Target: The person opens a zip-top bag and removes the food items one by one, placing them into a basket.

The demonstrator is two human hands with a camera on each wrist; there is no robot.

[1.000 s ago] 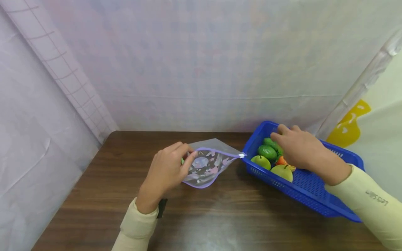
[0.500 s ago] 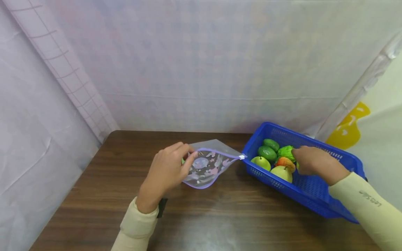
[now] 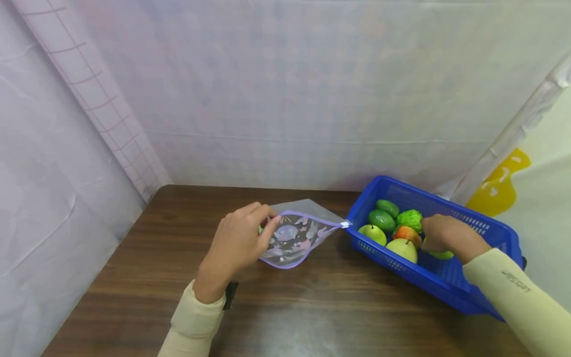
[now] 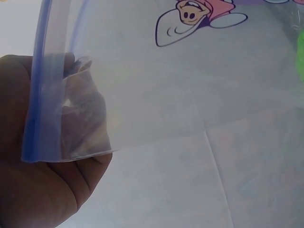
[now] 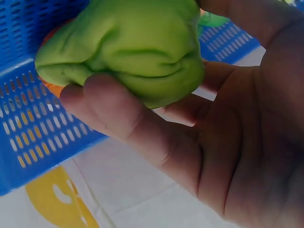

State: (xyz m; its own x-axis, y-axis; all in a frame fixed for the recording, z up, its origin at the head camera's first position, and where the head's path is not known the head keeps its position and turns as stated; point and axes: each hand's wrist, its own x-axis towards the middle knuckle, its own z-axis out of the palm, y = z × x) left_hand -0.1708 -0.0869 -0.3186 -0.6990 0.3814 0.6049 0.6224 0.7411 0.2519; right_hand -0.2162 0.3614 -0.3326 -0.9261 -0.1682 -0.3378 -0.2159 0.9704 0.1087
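Note:
My left hand (image 3: 241, 238) pinches the purple-edged rim of a clear zip bag (image 3: 308, 233) that has cartoon prints. The bag's mouth gapes, and its white slider (image 3: 345, 224) is at the right end. In the left wrist view the fingers show through the clear plastic (image 4: 142, 109), and a bit of something green (image 4: 300, 57) is at the right edge. Inside the blue basket my right hand (image 3: 450, 234) has its fingers around a green bell pepper (image 5: 137, 52); from the head only a sliver of that pepper shows beneath the hand.
The blue basket (image 3: 428, 275) also bears two dark green avocado-like pieces (image 3: 381, 220), a pale pear-like fruit (image 3: 403, 249), a green one (image 3: 373, 234), a crinkled green piece (image 3: 409, 219) and an orange-red one (image 3: 407, 235). A brown wooden table (image 3: 285, 317) lies beneath; a white curtain (image 3: 312, 99) stands behind.
My right hand has come down from above the basket's far side toward its middle and taken hold of the bell pepper. My left hand stays put on the bag.

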